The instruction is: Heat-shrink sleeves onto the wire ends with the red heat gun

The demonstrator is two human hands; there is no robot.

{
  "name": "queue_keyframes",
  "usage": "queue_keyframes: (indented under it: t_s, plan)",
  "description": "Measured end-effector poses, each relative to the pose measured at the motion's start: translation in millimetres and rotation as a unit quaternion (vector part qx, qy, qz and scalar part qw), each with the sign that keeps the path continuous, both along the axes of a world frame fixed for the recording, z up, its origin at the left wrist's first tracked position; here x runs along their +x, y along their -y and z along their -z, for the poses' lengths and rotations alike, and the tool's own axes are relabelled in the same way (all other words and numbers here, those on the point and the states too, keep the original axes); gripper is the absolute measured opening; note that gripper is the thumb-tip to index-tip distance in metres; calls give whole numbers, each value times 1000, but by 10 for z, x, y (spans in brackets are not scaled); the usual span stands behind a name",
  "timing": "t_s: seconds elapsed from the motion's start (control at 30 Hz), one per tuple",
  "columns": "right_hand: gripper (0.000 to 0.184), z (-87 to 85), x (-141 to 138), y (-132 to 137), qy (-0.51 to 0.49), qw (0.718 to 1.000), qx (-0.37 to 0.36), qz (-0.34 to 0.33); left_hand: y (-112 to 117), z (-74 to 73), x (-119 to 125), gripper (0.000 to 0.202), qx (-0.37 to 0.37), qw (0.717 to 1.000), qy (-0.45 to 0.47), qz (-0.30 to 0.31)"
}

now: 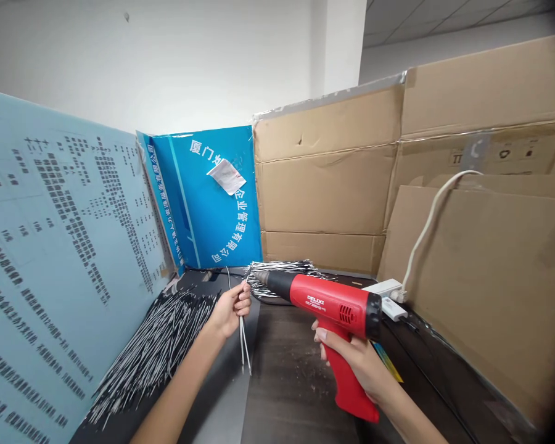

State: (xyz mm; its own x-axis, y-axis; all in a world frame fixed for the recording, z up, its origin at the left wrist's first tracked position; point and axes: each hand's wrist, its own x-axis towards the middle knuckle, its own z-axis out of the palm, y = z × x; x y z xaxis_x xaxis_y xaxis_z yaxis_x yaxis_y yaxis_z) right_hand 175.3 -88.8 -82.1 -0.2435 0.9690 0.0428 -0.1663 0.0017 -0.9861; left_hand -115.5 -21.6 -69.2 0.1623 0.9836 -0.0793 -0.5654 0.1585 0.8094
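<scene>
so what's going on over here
A person is pinching a few thin white wires in their left hand and gripping a red DELIXI heat gun in their right hand, its nozzle right beside the wires. A large heap of similar wires lies on a grey sheet to the left, and another bunch sits behind the gun on the dark desk, walled in by cardboard and a blue printed board.

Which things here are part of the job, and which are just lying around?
Part of the job:
- left hand holding wires
- right hand holding heat gun
- wire pile
- wire bunch

Just lying around:
- power strip
- cardboard
- blue sign
</scene>
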Motion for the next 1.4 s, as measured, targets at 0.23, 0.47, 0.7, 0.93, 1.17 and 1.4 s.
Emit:
queue_keyframes:
  t_s: [0.23, 0.47, 0.7, 0.93, 1.17, 1.4]
  plan:
    - [41, 14, 35, 13, -46, 998, -12, -29, 65, 119, -2, 29, 13, 970, 240, 45]
    - [40, 12, -9, 20, -35, 999, -1, -35, 4, 251, 46, 32, 1, 970, 234, 63]
    - [44, 23, -27, 24, -26, 999, -2, -19, -12, 295, 85, 31, -1, 972, 220, 81]
    - [42, -14, -33, 43, -26, 1000, 5, 4, 56, 293, 119, 33, -5, 961, 263, 87]
    - [44, -3, -41, 46, -29, 1000, 7, 9, 79, 304, 102, 32, 9, 950, 298, 92]
    - [44, 34, -16, 4, -22, 1000, 13, -17, 103, 312, 108, 33, 12, 958, 273, 88]
